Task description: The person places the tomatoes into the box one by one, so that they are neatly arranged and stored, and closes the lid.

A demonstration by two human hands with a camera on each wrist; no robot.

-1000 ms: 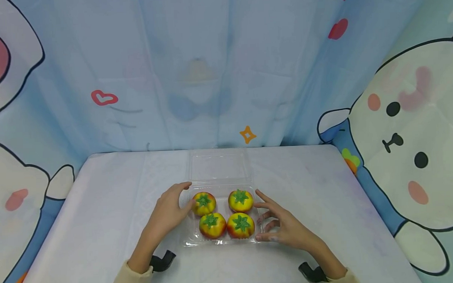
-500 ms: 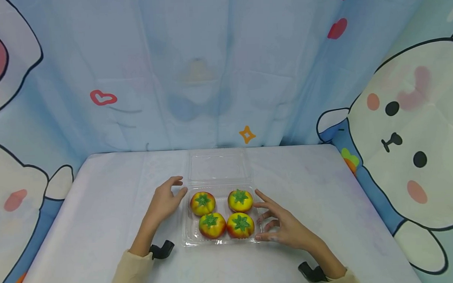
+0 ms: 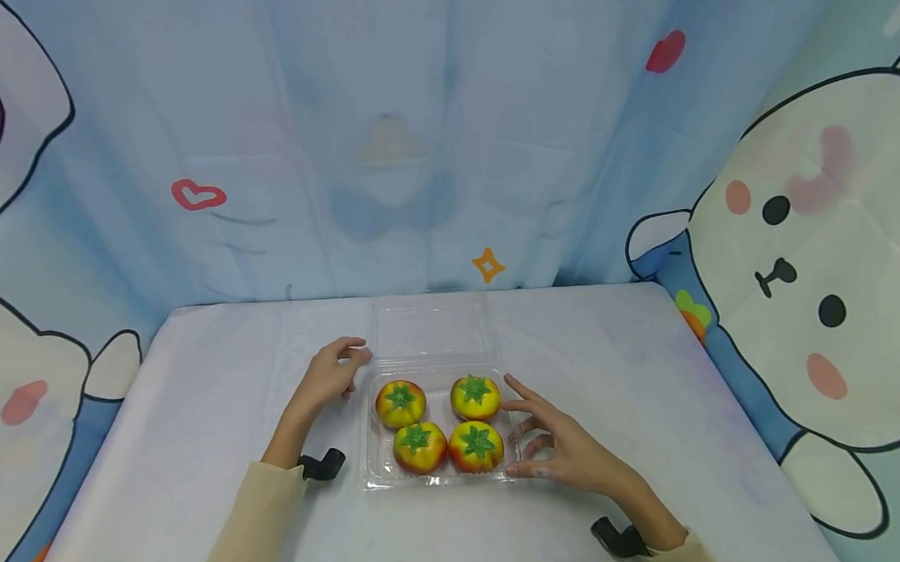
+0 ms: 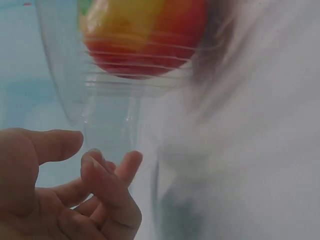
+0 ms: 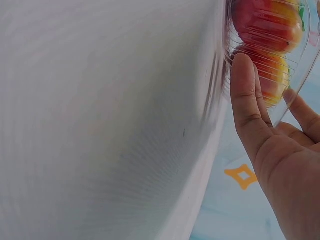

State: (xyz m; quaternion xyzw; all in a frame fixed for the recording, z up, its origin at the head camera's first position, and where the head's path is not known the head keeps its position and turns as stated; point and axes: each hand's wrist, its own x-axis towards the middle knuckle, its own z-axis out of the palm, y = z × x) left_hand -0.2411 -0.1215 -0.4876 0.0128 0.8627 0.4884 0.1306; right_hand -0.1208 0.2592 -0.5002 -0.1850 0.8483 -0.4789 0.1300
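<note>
A clear plastic clamshell box [image 3: 442, 479] lies on the white-covered table with its lid [image 3: 431, 330] folded back flat. Inside sit several yellow-and-red round fruits [image 3: 476, 447] with green star-shaped tops. My left hand [image 3: 328, 374] hovers left of the box near its hinge, fingers loosely bent around nothing. The left wrist view shows its thumb [image 4: 60, 145] apart from the other fingers, just beside the lid. At the box's right side, my right hand [image 3: 568, 452] has its fingers spread along the wall. One digit [image 5: 243, 82] rests against the ribbed outer wall in the right wrist view.
The white tablecloth [image 3: 223, 388] spreads out on both sides of the box. A light blue curtain [image 3: 326, 153] with cartoon prints hangs right behind the table's back edge. Black wrist-camera mounts [image 3: 322, 465] stick out at both sleeves.
My left hand has drawn away from the back-left fruit, moving left and back toward the lid's hinge, its fingers bending a little more. The right hand stays at the box's right side.
</note>
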